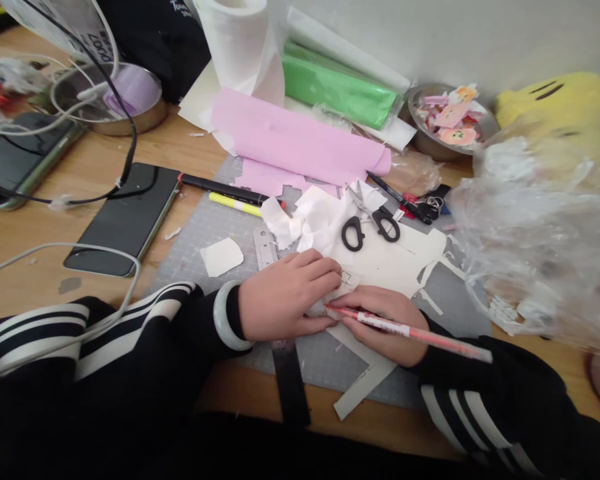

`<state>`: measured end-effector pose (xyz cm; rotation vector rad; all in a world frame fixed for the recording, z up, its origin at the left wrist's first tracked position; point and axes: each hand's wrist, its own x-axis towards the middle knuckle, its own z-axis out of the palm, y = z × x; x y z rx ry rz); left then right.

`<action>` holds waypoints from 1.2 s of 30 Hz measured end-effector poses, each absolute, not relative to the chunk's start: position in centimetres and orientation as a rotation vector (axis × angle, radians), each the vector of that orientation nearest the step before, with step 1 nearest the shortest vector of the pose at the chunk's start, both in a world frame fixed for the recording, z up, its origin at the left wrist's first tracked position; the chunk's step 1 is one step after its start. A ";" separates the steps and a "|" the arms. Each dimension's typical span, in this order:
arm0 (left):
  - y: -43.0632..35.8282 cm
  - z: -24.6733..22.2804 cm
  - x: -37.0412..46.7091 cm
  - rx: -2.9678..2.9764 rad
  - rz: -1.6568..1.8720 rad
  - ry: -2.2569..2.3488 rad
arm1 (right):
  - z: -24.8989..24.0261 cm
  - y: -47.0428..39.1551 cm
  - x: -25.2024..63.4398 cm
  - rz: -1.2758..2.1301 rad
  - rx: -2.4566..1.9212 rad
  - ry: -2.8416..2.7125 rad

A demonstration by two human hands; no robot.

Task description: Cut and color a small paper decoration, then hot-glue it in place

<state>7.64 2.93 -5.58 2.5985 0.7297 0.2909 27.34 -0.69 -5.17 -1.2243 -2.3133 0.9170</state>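
Note:
My right hand [387,320] is closed round a slim red pen [385,325], its tip down at a small piece of paper. My left hand [290,293] lies palm down beside the pen tip, fingers together and thumb apart, pressing on the paper. A drawn outline shows on a paper piece [347,279] just past my left fingers. Under my left hand and wrist runs a metal ruler [265,248], its middle hidden. Black-handled scissors [367,220] rest on a cut white sheet [400,260] beyond both hands. Below my right hand is a paper strip [365,389].
A grey cutting mat [190,257] covers the wooden table. Pink paper [300,137], a green packet [337,87] and a paper roll [235,47] stand behind. A phone [125,220] lies left. A metal bowl [450,147] of cut-outs and plastic bags [545,227] are right.

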 end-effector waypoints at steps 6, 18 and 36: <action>3.0 -5.6 7.6 2.596 0.294 0.733 | -5.9 -1.0 27.2 0.904 -1.240 -2.203; 2.9 -5.6 7.7 2.592 0.312 0.739 | -5.3 -0.9 27.2 0.933 -1.146 -2.231; 2.9 -5.5 7.6 2.593 0.301 0.741 | -5.6 -1.1 27.2 0.934 -1.158 -2.160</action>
